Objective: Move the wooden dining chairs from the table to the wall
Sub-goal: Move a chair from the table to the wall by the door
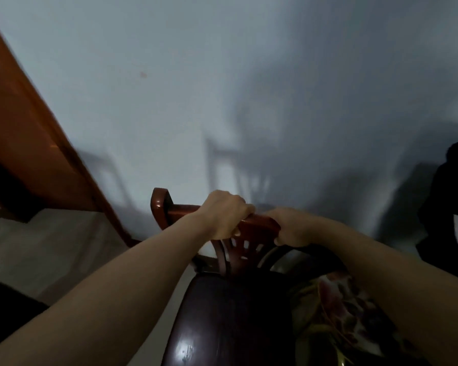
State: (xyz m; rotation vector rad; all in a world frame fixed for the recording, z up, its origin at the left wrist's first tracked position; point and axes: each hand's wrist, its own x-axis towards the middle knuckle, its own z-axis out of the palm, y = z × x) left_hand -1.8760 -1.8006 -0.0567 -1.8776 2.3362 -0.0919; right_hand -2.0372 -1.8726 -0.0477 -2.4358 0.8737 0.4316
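A dark red wooden dining chair (pixel 169 210) stands right in front of me, its back close to the pale wall (pixel 222 88). My left hand (pixel 222 213) is closed over the top rail near its middle. My right hand (pixel 291 228) grips the same rail at its right end. Below the hands I see the carved slatted backrest (pixel 245 250) and the glossy dark seat (pixel 222 313). The chair's legs are hidden.
A brown wooden door frame (pixel 37 143) slants along the left, with pale floor tiles (pixel 45 249) beside it. A dark object (pixel 450 207) stands at the right edge. Floral fabric (pixel 339 307) lies under my right forearm. Shadows of chairs fall on the wall.
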